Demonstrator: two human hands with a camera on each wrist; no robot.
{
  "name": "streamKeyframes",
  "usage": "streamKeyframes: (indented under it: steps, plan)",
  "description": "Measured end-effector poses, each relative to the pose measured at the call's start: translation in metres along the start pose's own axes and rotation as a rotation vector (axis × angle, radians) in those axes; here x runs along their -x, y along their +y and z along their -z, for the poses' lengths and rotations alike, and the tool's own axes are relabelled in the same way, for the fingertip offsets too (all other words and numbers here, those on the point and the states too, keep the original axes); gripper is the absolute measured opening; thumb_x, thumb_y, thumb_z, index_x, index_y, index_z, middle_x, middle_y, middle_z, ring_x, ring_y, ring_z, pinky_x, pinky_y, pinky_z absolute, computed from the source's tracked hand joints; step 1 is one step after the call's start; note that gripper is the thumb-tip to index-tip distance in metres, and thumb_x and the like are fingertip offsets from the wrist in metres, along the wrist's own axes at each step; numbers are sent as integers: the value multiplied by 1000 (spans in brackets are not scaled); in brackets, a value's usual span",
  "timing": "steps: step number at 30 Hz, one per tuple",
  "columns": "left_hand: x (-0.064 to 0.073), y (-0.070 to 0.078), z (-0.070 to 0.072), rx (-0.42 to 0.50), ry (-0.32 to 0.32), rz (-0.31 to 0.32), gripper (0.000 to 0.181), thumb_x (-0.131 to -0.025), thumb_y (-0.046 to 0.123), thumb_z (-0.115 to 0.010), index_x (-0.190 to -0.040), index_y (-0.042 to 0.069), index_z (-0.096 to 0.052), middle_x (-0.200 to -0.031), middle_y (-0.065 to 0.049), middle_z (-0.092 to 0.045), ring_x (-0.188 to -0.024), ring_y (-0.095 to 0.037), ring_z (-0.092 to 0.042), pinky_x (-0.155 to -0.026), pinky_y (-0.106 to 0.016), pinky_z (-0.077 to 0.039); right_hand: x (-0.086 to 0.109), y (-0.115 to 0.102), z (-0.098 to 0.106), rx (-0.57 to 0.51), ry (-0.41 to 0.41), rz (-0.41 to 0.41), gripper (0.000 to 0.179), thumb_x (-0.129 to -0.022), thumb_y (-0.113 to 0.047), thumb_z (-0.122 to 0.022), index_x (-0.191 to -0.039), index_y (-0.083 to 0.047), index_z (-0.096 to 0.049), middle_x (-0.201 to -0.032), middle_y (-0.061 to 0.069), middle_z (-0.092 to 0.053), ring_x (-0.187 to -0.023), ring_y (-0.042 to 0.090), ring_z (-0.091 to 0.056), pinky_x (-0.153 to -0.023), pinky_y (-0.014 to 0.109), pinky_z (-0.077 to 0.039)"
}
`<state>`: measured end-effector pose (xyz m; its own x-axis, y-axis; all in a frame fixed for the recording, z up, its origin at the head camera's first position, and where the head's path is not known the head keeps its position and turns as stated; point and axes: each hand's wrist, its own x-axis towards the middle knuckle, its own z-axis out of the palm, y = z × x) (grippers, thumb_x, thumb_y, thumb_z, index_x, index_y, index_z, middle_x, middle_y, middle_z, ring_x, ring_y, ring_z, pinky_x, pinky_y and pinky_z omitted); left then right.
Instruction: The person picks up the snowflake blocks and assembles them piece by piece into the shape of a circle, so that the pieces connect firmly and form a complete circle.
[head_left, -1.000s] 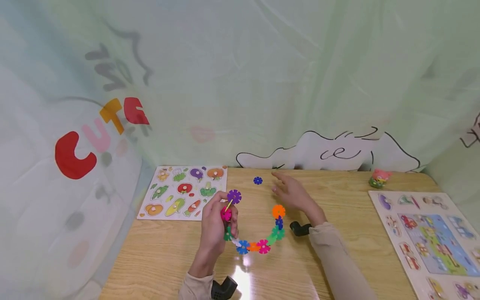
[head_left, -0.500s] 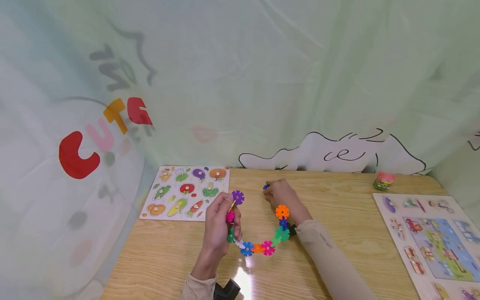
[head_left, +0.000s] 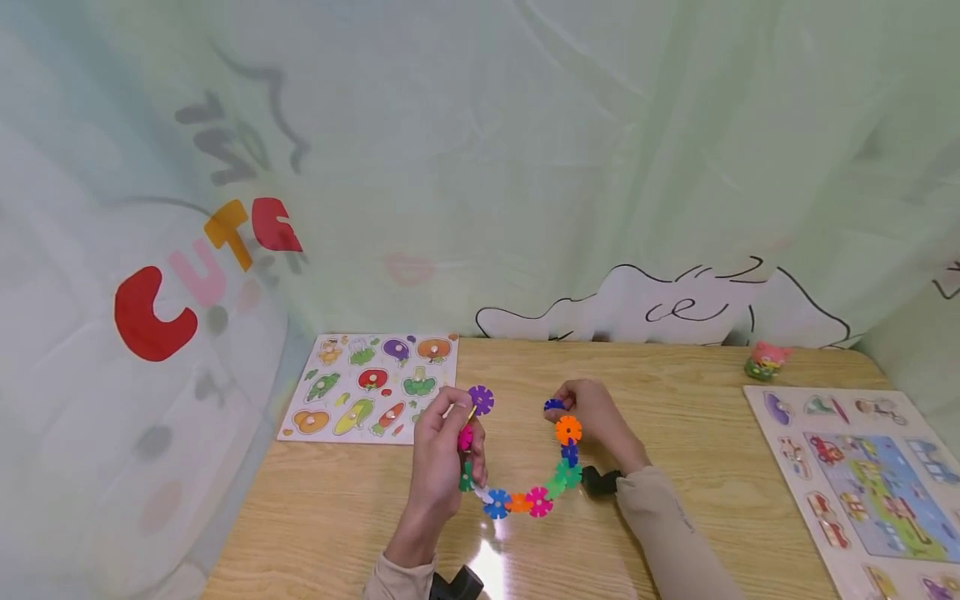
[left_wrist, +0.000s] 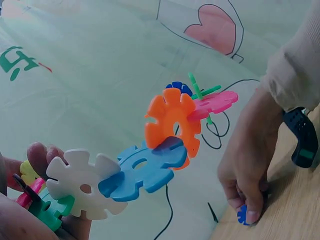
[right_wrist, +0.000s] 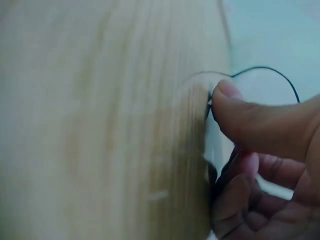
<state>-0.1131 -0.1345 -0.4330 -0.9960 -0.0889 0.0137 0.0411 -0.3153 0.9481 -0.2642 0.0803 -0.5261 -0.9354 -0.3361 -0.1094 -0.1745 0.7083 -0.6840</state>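
Note:
A U-shaped chain of coloured snowflake discs (head_left: 525,502) runs from a purple disc (head_left: 481,400) round to an orange disc (head_left: 567,430). My left hand (head_left: 463,435) grips the chain's left end by its pink and green discs. In the left wrist view the white disc (left_wrist: 82,187), blue disc (left_wrist: 145,167) and orange disc (left_wrist: 172,125) of the chain stand close up. My right hand (head_left: 561,408) pinches a small loose blue disc (head_left: 553,405) just above the orange end, low over the table (head_left: 675,417). That blue disc (left_wrist: 243,215) also shows in my right hand (left_wrist: 247,212) there. The right wrist view is blurred, with only a thumb (right_wrist: 260,125) and curled fingers.
A vegetable peg puzzle board (head_left: 371,385) lies at the back left of the wooden table. A vehicle puzzle board (head_left: 862,475) lies along the right edge. A small pink toy (head_left: 765,360) sits at the back right. A pale green printed curtain (head_left: 525,167) hangs behind.
My right hand reached to the loose blue disc at the back, picked it up and drew it toward the chain's orange end. The left hand stayed on the chain.

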Motion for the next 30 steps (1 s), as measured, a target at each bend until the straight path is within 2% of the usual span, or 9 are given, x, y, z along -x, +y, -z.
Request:
streamKeyframes:
  steps: [3, 6, 11, 14, 15, 18, 21, 25, 30]
  plan:
    - [1, 0, -1, -11, 0, -8, 28, -114, 23, -43, -108, -5, -44, -61, 5, -50, -39, -8, -48, -40, -21, -47, 7, 11, 5, -83, -12, 59, 19, -97, -21, -79, -99, -4, -73, -87, 6, -65, -78, 19, -56, -68, 25, -49]
    - [2, 0, -2, -22, 2, -15, 29, -114, 23, -44, -109, -6, -45, -61, 5, -50, -39, -8, -48, -40, -20, -47, 13, 11, 13, -232, -9, 52, 22, -105, -24, -68, -110, -3, -73, -93, 10, -68, -82, 20, -59, -69, 23, -52]
    - [3, 0, -5, -22, 1, -19, 29, -114, 22, -44, -107, -6, -46, -60, 5, -50, -38, -7, -48, -39, -20, -47, 30, -15, 40, -440, 48, 72, 34, -112, -23, -56, -130, 3, -67, -112, 23, -71, -97, 28, -67, -86, 25, -61]
    - [4, 0, -6, -21, 0, -23, 29, -114, 22, -44, -107, -6, -46, -60, 5, -50, -38, -8, -48, -39, -20, -47, 45, -38, 54, -499, 107, 141, 32, -110, -20, -60, -130, 4, -68, -112, 22, -72, -97, 23, -70, -88, 23, -61]
    - [4, 0, -6, -21, -1, -26, 29, -114, 22, -44, -107, -6, -46, -61, 5, -50, -38, -8, -48, -39, -20, -47, 50, -45, 57, -517, 129, 170, 30, -109, -18, -62, -128, 4, -69, -109, 17, -73, -94, 20, -70, -87, 21, -61]
    - [5, 0, -7, -25, -6, -30, 29, -114, 23, -44, -107, -5, -46, -61, 5, -50, -39, -8, -48, -40, -20, -47, 65, -66, 62, -530, 208, 269, 21, -104, -11, -68, -119, 4, -72, -98, 4, -74, -88, 11, -71, -86, 17, -60]
    - [6, 0, -8, -28, -8, -36, 30, -114, 24, -45, -107, -5, -46, -61, 5, -50, -40, -8, -49, -40, -20, -47, 76, -81, 62, -483, 282, 371, 12, -101, -4, -71, -110, 3, -74, -91, -2, -74, -85, 7, -70, -86, 16, -59]
    - [7, 1, -9, -37, -10, -51, 31, -115, 25, -45, -106, -5, -47, -61, 4, -50, -40, -8, -49, -41, -20, -48, 86, -95, 56, -393, 347, 487, 9, -96, 2, -74, -103, -2, -76, -89, 6, -77, -83, 7, -68, -78, 18, -58]
    - [9, 2, -11, -48, -20, -73, 32, -115, 25, -45, -106, -6, -47, -61, 4, -50, -40, -7, -49, -41, -19, -48, 92, -104, 49, -374, 347, 587, 14, -93, 7, -75, -99, -5, -74, -92, 7, -78, -83, 9, -69, -76, 22, -58]
